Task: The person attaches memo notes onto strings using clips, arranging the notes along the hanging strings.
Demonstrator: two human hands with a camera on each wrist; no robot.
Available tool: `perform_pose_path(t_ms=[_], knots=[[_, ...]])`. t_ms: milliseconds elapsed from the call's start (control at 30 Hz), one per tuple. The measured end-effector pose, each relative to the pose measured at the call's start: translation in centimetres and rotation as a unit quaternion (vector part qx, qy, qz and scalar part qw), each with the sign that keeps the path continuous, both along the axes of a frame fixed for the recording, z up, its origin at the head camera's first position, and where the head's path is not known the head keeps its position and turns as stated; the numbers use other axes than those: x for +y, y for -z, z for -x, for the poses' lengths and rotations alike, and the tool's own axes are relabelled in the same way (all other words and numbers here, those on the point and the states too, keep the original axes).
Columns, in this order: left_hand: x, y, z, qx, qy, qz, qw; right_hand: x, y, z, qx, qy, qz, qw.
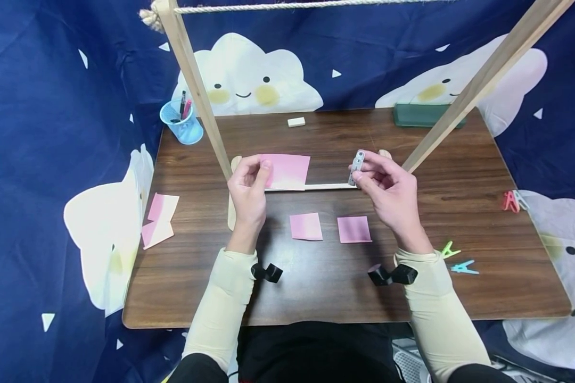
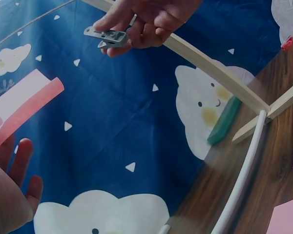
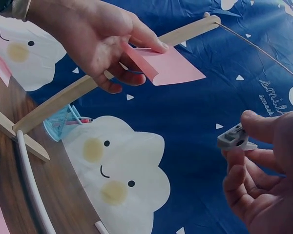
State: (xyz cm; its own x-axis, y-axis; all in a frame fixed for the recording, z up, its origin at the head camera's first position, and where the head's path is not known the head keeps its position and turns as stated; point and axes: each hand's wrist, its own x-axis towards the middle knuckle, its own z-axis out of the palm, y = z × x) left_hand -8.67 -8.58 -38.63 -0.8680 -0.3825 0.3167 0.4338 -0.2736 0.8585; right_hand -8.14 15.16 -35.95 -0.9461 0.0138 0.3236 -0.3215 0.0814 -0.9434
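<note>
My left hand (image 1: 249,183) pinches a pink sticky note (image 1: 287,171) between thumb and fingers, held up over the table. In the right wrist view the note (image 3: 173,68) shows one edge bent over. My right hand (image 1: 388,186) holds a grey clothespin (image 1: 357,166) between thumb and fingertips, level with the note and apart from it. The clothespin (image 2: 106,37) also shows side-on in the left wrist view. Two more pink sticky notes (image 1: 306,226) (image 1: 354,230) lie on the table below the hands.
A wooden frame with a post (image 1: 194,80) on each side carries a rope (image 1: 287,6) across the top. Folded pink notes (image 1: 160,218) lie at left. A pen cup (image 1: 184,125), an eraser (image 1: 296,122) and a green box (image 1: 419,115) stand behind. Several clothespins (image 1: 465,267) lie right.
</note>
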Motion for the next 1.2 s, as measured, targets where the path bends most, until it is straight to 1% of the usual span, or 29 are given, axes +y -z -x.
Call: perform_pose_path(t_ms=[167, 300, 367, 500, 633, 733, 833, 933, 1200], knots=[[-0.1, -0.2, 0.1, 0.006, 0.004, -0.007, 1.0, -0.2, 0.1, 0.0, 0.016, -0.008, 0.003, 0.9998], [-0.2, -0.9, 0.5, 0.012, -0.001, -0.005, 0.9999, -0.3, -0.4, 0.2, 0.032, -0.021, 0.022, 0.999], [-0.2, -1.5, 0.8, 0.017, -0.004, -0.002, 0.9998, -0.3, -0.9, 0.4, 0.038, -0.029, 0.037, 0.9982], [-0.1, -3.0, 1.5, 0.028, -0.004, -0.01, 0.9996, -0.4, -2.0, 0.8, 0.043, -0.038, 0.055, 0.9968], [-0.2, -4.3, 2.2, 0.034, -0.005, -0.019, 0.9992, -0.6, -3.2, 1.0, 0.03, -0.049, 0.066, 0.9962], [-0.4, -5.0, 2.7, 0.042, -0.008, -0.024, 0.9988, -0.8, -4.0, 1.2, 0.022, -0.066, 0.082, 0.9941], [-0.6, -5.6, 3.1, 0.051, -0.012, -0.028, 0.9982, -0.9, -4.8, 1.4, 0.029, -0.086, 0.087, 0.9921], [-0.7, -6.3, 3.3, 0.058, -0.014, -0.03, 0.9978, -1.1, -5.5, 1.7, 0.041, -0.098, 0.08, 0.9911], [-0.9, -7.9, 3.6, 0.06, -0.008, -0.039, 0.9974, -1.7, -7.3, 2.3, 0.054, -0.102, 0.075, 0.9904]])
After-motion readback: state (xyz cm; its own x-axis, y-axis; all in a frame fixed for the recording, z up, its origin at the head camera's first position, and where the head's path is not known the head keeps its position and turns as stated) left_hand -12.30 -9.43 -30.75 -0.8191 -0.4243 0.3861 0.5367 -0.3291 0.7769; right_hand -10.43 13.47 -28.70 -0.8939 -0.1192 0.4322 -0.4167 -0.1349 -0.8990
